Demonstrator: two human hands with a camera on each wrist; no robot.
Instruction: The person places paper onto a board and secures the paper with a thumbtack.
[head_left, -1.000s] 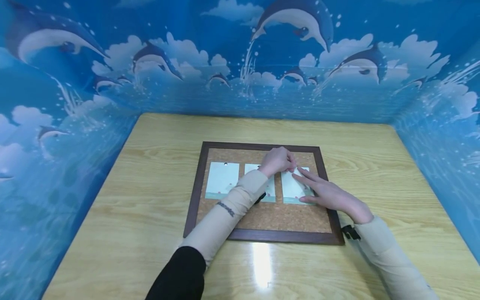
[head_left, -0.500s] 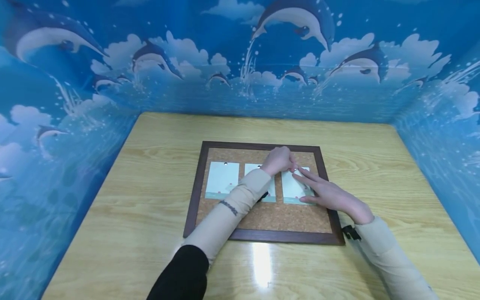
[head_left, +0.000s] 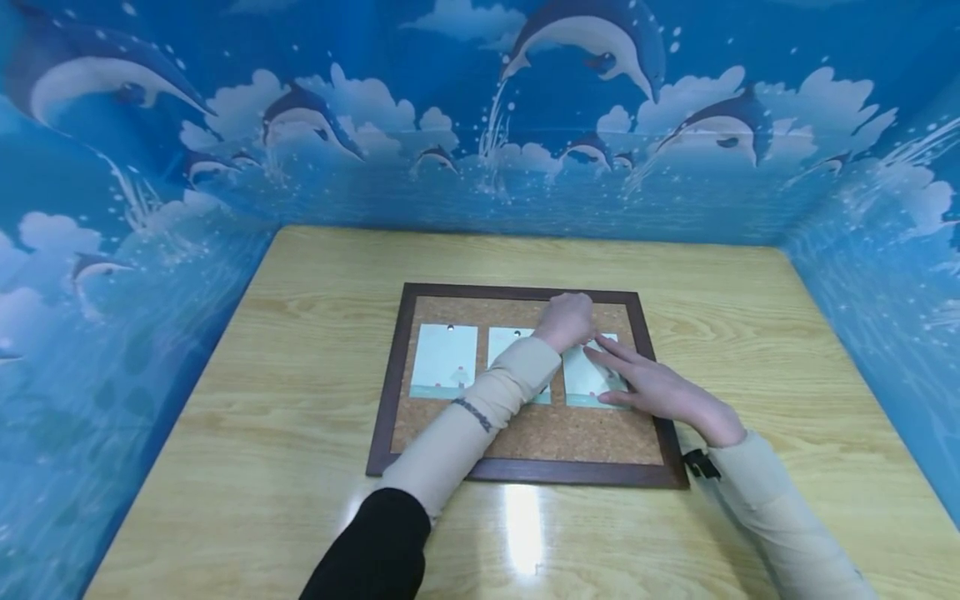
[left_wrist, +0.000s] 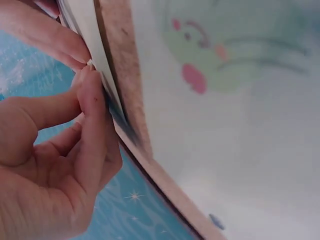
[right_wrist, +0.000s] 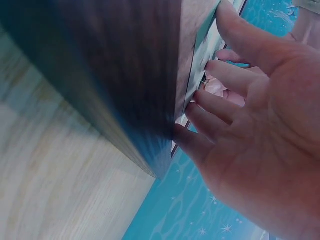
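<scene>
Three pale sheets lie in a row on a framed corkboard (head_left: 525, 433): left sheet (head_left: 444, 354), middle sheet (head_left: 504, 342), right sheet (head_left: 581, 375). Silver thumbtacks sit at the top of the left and middle sheets, one tack (head_left: 517, 333) on the middle. My left hand (head_left: 566, 321) is at the right sheet's top edge; in the left wrist view its thumb and finger pinch a tiny pale thing (left_wrist: 90, 63), seemingly a thumbtack, mostly hidden. My right hand (head_left: 660, 387) rests on the right sheet, fingers spread and fairly straight; the right wrist view shows its palm (right_wrist: 280, 115).
The board's dark frame (head_left: 570, 472) lies flat on a wood-grain table (head_left: 300, 350). A blue curtain (head_left: 480, 200) with dolphins surrounds the table at the back and sides. My left forearm crosses over the left part of the board.
My left hand has turned and shifted slightly right, its forearm following and uncovering more of the left and middle sheets. The right hand stays in place.
</scene>
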